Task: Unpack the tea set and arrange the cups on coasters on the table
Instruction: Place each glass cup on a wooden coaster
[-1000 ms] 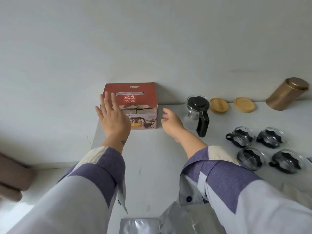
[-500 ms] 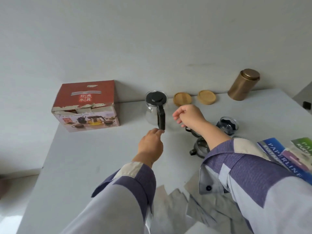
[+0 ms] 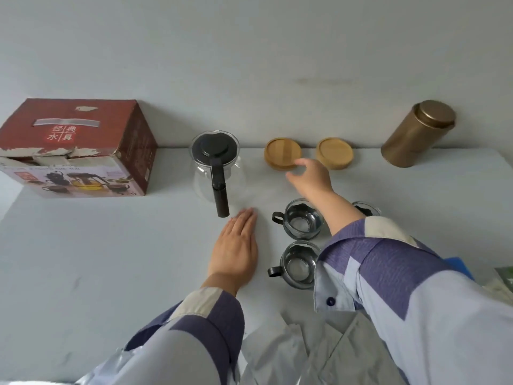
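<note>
Two round wooden coasters lie by the wall, a left coaster (image 3: 281,152) and a right coaster (image 3: 334,152). My right hand (image 3: 311,180) hovers just in front of the left one, fingers apart, holding nothing. Two glass cups with black handles stand below it, a far cup (image 3: 301,222) and a near cup (image 3: 298,265); my right forearm hides most of a third cup (image 3: 365,208). A glass teapot (image 3: 215,165) with a black lid and handle stands left of the coasters. My left hand (image 3: 234,250) lies flat on the white table (image 3: 97,259), just below the teapot's handle.
The red tea set box (image 3: 77,147) sits at the back left against the wall. A gold tin (image 3: 417,133) leans at the back right. Silver foil wrappers (image 3: 299,351) lie at the near edge, and printed packets (image 3: 502,282) show at the right edge.
My left hand has dropped from the teapot's handle and now lies flat on the table. My right hand has reached further back, up to the left coaster. The view has shifted.
</note>
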### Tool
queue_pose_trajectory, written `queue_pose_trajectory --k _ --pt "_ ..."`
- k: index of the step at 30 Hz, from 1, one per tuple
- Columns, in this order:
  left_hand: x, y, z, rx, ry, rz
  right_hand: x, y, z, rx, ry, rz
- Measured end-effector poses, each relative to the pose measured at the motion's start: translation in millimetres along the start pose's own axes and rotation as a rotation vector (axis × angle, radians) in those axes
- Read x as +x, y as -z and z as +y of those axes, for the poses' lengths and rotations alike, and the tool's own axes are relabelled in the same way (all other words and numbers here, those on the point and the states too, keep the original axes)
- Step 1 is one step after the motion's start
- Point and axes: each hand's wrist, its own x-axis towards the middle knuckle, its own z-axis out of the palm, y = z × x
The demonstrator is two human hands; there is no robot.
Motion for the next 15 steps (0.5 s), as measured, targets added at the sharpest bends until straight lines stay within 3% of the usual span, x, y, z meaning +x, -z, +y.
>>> queue_pose_trajectory --k 15 --pt "2 -2 1 -0.019 0.026 0.050 62 -31 -5 -0.269 0.029 0.110"
